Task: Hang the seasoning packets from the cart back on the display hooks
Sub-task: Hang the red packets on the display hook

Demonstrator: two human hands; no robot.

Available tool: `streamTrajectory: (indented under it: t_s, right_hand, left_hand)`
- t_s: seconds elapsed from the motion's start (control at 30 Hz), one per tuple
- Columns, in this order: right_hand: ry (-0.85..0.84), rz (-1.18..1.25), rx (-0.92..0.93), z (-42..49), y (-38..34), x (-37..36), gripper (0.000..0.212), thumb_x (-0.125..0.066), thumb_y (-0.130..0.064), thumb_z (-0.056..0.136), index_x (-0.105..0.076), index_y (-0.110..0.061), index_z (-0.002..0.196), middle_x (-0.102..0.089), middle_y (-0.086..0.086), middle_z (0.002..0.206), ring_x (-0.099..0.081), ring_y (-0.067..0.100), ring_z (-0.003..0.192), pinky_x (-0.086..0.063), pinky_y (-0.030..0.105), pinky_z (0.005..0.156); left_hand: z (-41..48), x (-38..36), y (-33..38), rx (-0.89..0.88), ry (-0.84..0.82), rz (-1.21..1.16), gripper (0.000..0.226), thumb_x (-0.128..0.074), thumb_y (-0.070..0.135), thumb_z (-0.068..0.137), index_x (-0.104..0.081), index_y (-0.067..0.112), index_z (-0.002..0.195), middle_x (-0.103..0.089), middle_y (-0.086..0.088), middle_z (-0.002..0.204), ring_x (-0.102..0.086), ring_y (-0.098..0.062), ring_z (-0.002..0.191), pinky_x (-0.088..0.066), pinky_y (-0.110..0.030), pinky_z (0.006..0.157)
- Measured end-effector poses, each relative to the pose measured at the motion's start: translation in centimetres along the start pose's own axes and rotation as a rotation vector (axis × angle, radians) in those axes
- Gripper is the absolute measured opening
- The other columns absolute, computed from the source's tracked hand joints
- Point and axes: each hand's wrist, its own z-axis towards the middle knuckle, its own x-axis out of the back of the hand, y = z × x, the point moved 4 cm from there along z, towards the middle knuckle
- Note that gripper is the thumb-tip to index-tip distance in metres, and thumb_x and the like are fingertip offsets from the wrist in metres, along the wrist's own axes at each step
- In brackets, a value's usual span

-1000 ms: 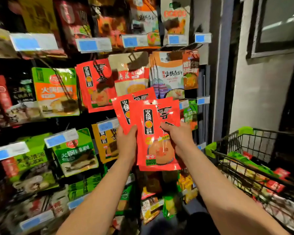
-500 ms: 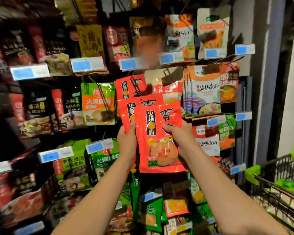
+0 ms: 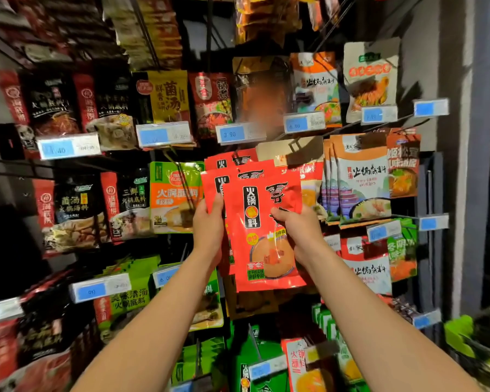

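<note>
Your left hand (image 3: 208,230) grips the left edge of the rear red seasoning packets (image 3: 213,185), thumb on the front. Your right hand (image 3: 297,233) pinches the front red packet (image 3: 255,230), held upright before the display rack (image 3: 433,193), just below the blue price tags (image 3: 232,134). The cart's green corner (image 3: 458,332) shows far right.

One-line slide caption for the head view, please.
Both hands, left hand and right hand, hold glossy red seasoning packets up against the hook display.
</note>
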Motion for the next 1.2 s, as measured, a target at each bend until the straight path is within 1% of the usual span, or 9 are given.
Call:
streamTrajectory:
  t_s: [0.1,0.2,0.3,0.43,0.57,0.73,0.9,1.07,1.2]
  right_hand:
    - [0.014,0.000,0.002,0.8,0.1,-0.7,0.019,-0.078,-0.013,0.086,-0.075,-0.023,0.103,-0.079,0.001,0.099,-0.074,0.028,0.098,-0.058,0.054,0.094]
    - [0.042,0.036,0.005,1.4,-0.2,-1.0,0.015,-0.079,-0.013,0.083,-0.077,-0.021,0.095,-0.079,0.002,0.098,-0.073,0.030,0.100,-0.056,0.055,0.096]
    - [0.053,0.077,0.004,1.8,-1.0,-1.0,0.011,-0.077,-0.007,0.085,-0.075,-0.017,0.088,-0.079,0.007,0.096,-0.073,0.033,0.100,-0.056,0.057,0.096]
    - [0.060,0.105,0.003,2.3,-2.1,-1.1,0.017,-0.077,-0.006,0.086,-0.069,-0.019,0.094,-0.077,0.009,0.103,-0.071,0.032,0.105,-0.053,0.058,0.100]
    - [0.064,0.109,0.004,2.8,-2.6,-1.3,0.016,-0.077,-0.006,0.085,-0.071,-0.017,0.094,-0.079,0.008,0.097,-0.073,0.031,0.098,-0.057,0.057,0.095]
    - [0.062,0.124,-0.008,3.2,-2.7,-1.7,0.018,-0.078,-0.006,0.085,-0.071,-0.016,0.097,-0.079,0.008,0.096,-0.074,0.032,0.097,-0.057,0.055,0.094]
    - [0.063,0.149,0.008,3.4,-2.8,-2.2,0.018,-0.077,-0.005,0.086,-0.072,-0.017,0.098,-0.079,0.007,0.096,-0.074,0.030,0.095,-0.059,0.052,0.091]
    - [0.070,0.173,-0.013,4.2,-3.1,-2.2,0.022,-0.076,-0.002,0.085,-0.070,-0.009,0.104,-0.078,0.012,0.095,-0.075,0.033,0.091,-0.061,0.054,0.085]
    - [0.064,0.164,-0.038,4.6,-2.9,-2.4,0.016,-0.075,-0.001,0.086,-0.070,-0.011,0.097,-0.078,0.012,0.091,-0.075,0.031,0.082,-0.063,0.048,0.078]
  left_hand:
    - [1.2,-0.7,0.6,-0.020,0.014,-0.010,0.017,-0.059,0.046,0.102,-0.070,0.034,0.108,-0.078,0.005,0.109,-0.074,-0.018,0.103,-0.057,-0.048,0.098]
    - [2.0,-1.0,1.0,0.020,0.021,-0.082,0.019,-0.061,0.039,0.103,-0.073,0.025,0.108,-0.079,-0.001,0.105,-0.076,-0.020,0.097,-0.061,-0.039,0.087]
    - [2.8,-1.4,1.4,0.042,0.023,-0.113,0.021,-0.064,0.037,0.102,-0.074,0.019,0.106,-0.079,-0.006,0.100,-0.076,-0.021,0.088,-0.060,-0.039,0.081]
    - [4.0,-2.3,2.5,0.046,0.022,-0.125,0.017,-0.064,0.031,0.102,-0.073,0.020,0.094,-0.078,0.001,0.083,-0.073,-0.015,0.074,-0.058,-0.035,0.073]
    - [4.2,-2.7,3.1,0.039,0.032,-0.140,0.018,-0.065,0.031,0.101,-0.072,0.019,0.089,-0.077,-0.003,0.083,-0.072,-0.023,0.079,-0.059,-0.043,0.080]
    - [4.7,-2.6,3.5,0.029,0.050,-0.133,0.023,-0.064,0.036,0.101,-0.072,0.016,0.093,-0.076,-0.018,0.105,-0.071,-0.029,0.086,-0.059,-0.049,0.085]
    - [5.3,-2.6,3.4,0.061,0.077,-0.155,0.035,-0.066,0.036,0.100,-0.070,0.002,0.109,-0.076,-0.020,0.104,-0.071,-0.030,0.084,-0.059,-0.048,0.081]
    - [6.6,-2.7,3.3,0.062,0.094,-0.129,0.026,-0.070,0.038,0.095,-0.068,0.013,0.089,-0.073,-0.011,0.087,-0.069,-0.028,0.078,-0.055,-0.041,0.074]
    - [7.3,-2.5,2.4,0.067,0.122,-0.127,0.023,-0.070,0.036,0.096,-0.068,0.013,0.091,-0.073,-0.010,0.086,-0.068,-0.025,0.075,-0.054,-0.039,0.072]
